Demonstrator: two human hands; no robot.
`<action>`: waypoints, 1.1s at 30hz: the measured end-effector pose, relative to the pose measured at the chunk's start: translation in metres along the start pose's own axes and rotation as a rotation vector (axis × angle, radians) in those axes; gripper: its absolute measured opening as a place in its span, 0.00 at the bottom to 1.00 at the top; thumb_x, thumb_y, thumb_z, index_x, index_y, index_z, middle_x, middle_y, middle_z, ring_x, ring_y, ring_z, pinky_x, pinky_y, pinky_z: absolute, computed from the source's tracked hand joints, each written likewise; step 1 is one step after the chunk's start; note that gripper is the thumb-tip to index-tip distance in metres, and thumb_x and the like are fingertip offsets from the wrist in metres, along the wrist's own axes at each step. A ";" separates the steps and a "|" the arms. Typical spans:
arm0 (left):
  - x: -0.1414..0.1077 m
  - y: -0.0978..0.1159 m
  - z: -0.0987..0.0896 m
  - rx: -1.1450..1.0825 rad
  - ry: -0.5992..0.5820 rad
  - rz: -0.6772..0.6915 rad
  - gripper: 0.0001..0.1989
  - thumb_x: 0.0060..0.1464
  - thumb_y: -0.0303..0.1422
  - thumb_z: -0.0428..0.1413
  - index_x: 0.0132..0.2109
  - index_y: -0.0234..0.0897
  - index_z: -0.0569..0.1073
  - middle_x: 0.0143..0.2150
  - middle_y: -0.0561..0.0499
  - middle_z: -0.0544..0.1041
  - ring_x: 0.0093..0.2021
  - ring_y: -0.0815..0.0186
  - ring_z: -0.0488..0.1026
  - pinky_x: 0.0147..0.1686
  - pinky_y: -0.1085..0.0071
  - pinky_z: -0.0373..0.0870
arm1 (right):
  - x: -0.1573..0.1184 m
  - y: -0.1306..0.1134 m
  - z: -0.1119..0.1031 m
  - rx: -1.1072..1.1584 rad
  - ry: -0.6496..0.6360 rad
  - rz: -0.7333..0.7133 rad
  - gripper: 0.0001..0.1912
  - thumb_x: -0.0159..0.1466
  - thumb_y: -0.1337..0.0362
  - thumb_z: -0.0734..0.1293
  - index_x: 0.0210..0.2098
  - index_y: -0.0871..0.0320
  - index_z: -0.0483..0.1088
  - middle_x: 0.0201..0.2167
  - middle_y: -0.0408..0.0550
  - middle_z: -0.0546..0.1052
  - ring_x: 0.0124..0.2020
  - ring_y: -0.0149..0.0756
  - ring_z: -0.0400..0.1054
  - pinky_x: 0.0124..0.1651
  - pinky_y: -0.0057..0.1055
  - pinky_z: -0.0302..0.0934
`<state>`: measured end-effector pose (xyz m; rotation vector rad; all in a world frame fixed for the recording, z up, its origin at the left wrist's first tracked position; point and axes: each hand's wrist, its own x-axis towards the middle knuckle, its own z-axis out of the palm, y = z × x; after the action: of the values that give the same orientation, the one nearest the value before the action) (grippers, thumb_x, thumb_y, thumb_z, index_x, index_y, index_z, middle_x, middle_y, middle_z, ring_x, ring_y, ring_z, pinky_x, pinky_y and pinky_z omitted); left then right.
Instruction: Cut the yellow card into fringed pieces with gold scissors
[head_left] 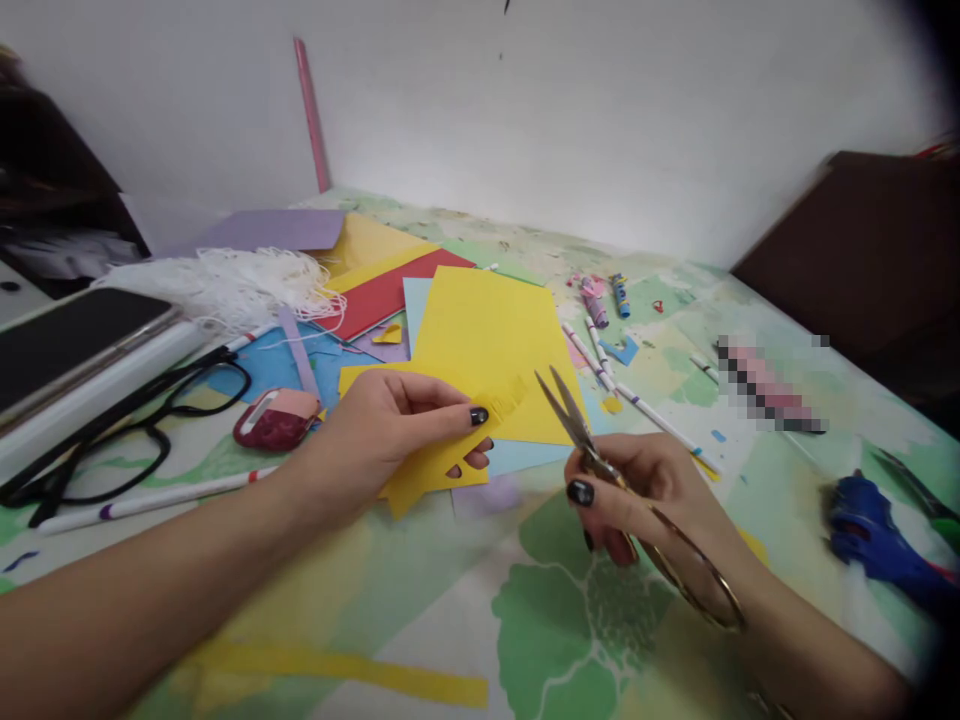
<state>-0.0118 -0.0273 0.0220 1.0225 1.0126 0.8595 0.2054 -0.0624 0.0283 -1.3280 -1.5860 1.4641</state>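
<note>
Scissors (592, 450) with gold handles are in my right hand (645, 490), their narrow blades slightly apart and pointing up and left. My left hand (405, 420) pinches yellow paper (420, 480) between thumb and fingers; a fringed, finely cut bit sticks out past the thumb toward the blades. The blades do not touch the paper. Behind both hands lies a large yellow sheet (495, 340), on top of a light blue sheet (525, 457). A long yellow strip (352, 670) rests on the tablecloth near the front edge of the view.
Left: black glasses (157, 430), a phone (82, 330), white yarn (240, 285), a dark red case (277, 418) and a marker (157, 500). Further back are red (397, 290) and purple sheets (277, 230). Right: several markers (667, 425), a blue glue gun (877, 540) and green-handled scissors (919, 495).
</note>
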 end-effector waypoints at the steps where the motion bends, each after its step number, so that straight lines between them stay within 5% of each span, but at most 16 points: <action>1: 0.000 0.000 0.000 -0.032 0.005 0.011 0.05 0.47 0.33 0.61 0.28 0.37 0.76 0.25 0.52 0.80 0.28 0.67 0.77 0.28 0.76 0.73 | -0.002 -0.001 0.002 0.018 -0.048 0.017 0.16 0.52 0.55 0.71 0.21 0.60 0.65 0.12 0.38 0.63 0.11 0.22 0.53 0.13 0.20 0.46; 10: -0.001 0.002 0.001 -0.168 -0.041 0.006 0.06 0.47 0.33 0.61 0.29 0.34 0.76 0.29 0.47 0.81 0.36 0.59 0.78 0.34 0.70 0.75 | 0.000 0.005 0.006 0.120 -0.218 0.123 0.18 0.48 0.56 0.74 0.20 0.62 0.65 0.13 0.36 0.60 0.13 0.19 0.50 0.13 0.18 0.42; 27: 0.000 -0.007 0.004 -0.188 -0.070 -0.035 0.04 0.47 0.30 0.61 0.27 0.34 0.77 0.30 0.47 0.81 0.33 0.63 0.78 0.37 0.70 0.74 | 0.006 0.016 0.006 0.104 -0.181 0.153 0.02 0.50 0.71 0.69 0.22 0.63 0.72 0.11 0.37 0.63 0.11 0.19 0.52 0.12 0.15 0.44; 33: 0.001 -0.010 0.004 -0.201 -0.079 -0.014 0.05 0.47 0.31 0.61 0.27 0.34 0.77 0.30 0.47 0.81 0.34 0.62 0.78 0.37 0.69 0.74 | 0.007 0.015 0.009 0.075 -0.150 0.187 0.03 0.48 0.74 0.67 0.22 0.63 0.73 0.09 0.36 0.62 0.10 0.19 0.52 0.12 0.15 0.45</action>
<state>-0.0069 -0.0302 0.0133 0.8708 0.8471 0.8838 0.1993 -0.0603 0.0104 -1.3822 -1.5148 1.7558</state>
